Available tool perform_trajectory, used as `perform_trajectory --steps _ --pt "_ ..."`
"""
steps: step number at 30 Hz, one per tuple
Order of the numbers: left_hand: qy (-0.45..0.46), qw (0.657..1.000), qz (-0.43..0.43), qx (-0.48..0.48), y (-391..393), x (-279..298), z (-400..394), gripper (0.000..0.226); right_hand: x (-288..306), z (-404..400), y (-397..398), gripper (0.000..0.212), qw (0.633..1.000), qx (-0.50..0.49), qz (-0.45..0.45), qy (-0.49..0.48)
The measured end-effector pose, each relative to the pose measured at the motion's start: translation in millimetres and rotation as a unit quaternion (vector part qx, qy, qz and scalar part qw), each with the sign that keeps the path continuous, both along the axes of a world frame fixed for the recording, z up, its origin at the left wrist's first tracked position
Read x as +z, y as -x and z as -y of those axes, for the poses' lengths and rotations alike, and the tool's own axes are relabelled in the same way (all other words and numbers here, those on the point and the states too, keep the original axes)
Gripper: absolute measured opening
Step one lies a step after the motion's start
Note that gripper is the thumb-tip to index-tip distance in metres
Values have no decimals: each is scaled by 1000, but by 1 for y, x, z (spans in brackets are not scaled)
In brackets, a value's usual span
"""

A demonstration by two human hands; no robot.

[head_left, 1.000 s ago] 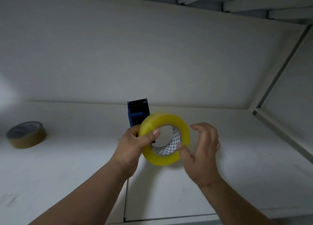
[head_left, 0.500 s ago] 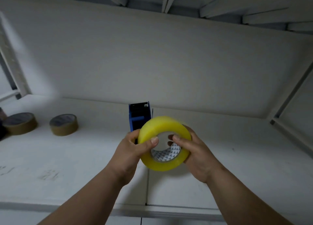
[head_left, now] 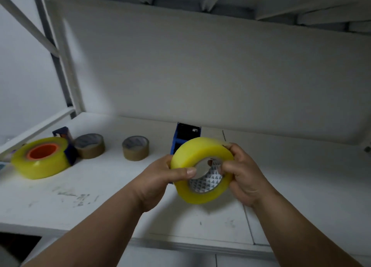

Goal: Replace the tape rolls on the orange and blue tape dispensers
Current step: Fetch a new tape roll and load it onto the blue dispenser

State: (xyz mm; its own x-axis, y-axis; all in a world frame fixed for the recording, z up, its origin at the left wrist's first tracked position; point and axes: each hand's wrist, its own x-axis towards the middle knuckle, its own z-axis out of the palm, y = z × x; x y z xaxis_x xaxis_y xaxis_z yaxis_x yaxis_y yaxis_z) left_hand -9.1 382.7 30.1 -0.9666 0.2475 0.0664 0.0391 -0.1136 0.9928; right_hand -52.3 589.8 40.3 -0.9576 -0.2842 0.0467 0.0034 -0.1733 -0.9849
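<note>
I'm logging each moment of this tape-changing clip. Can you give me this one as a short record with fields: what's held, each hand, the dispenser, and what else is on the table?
held: yellow tape roll, lifted above the white table
left hand: grips the roll's left rim, thumb across its face
right hand: grips the right rim, fingers curled into the core
blue dispenser: behind the roll, mostly hidden
left side of table: two brown tape rolls, lying flat and apart
far left: second yellow roll with an orange centre, lying flat
</note>
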Motion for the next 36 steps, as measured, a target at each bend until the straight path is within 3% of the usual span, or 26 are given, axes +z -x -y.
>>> perform_trajectory --steps 5,10,14,16,19,23,27,31,36 --pt "-6 1000 -8 -28 -12 -1 36 40 -7 40 -8 44 1000 -7 1 7" --pt "-19 999 -8 36 -17 -4 52 45 -2 65 -7 48 1000 -10 -9 -19" --pt "9 992 -24 124 -20 -4 49 64 -6 87 -4 43 973 -176 -38 -141" --pt "42 984 -27 172 -20 -2 44 69 -8 98 -6 25 957 -235 -51 -163" --pt "118 964 -30 234 -17 4 38 65 -10 112 -12 13 969 -208 -26 -130" --pt "146 958 -35 245 -13 11 31 61 -1 119 -20 33 997 -49 63 15" --pt "136 962 -30 234 -13 17 29 51 7 121 -22 25 999 10 41 -13" --pt "24 980 8 195 -18 15 42 58 13 118 -19 22 999 12 51 1" --pt "-181 942 96 265 -8 5 83 39 13 117 -11 25 997 18 67 29"
